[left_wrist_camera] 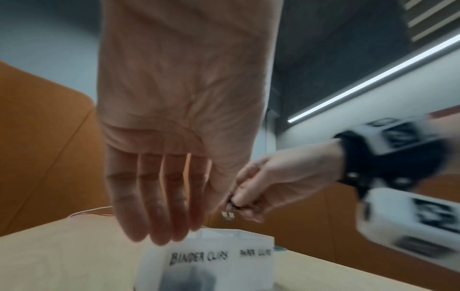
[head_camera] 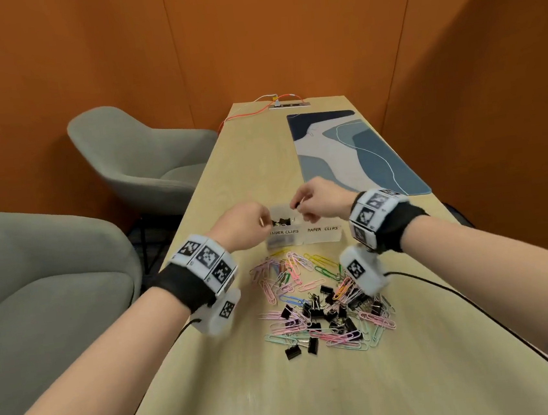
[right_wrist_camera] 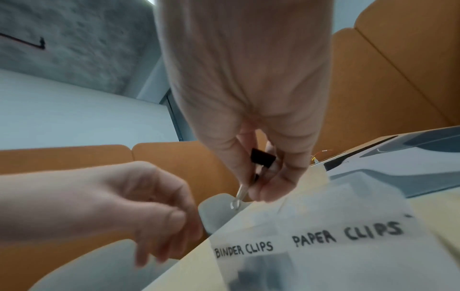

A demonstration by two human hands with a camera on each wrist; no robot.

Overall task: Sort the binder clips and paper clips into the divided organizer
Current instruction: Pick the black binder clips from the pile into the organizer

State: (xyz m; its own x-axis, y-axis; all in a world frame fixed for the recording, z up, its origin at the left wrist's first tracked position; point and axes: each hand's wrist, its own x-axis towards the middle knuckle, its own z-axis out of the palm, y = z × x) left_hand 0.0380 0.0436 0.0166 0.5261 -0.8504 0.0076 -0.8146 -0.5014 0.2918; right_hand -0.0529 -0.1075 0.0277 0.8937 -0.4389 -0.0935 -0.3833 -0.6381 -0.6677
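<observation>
While both hands hover over the organizer (head_camera: 304,236) at 12 o'clock of the clip pile (head_camera: 323,300), black clips already lie in its binder compartment. Left wrist view: left hand (left_wrist_camera: 174,137) relaxed, holding nothing. Right wrist view: right hand (right_wrist_camera: 251,118) pinches a binder clip (right_wrist_camera: 262,159) above the organizer's far rim.

Left hand (head_camera: 245,225) hides the organizer (head_camera: 322,234) label's first letter; right wrist cam: binder clip (right_wrist_camera: 262,159) partly behind fingers; organizer contents blurred.
</observation>
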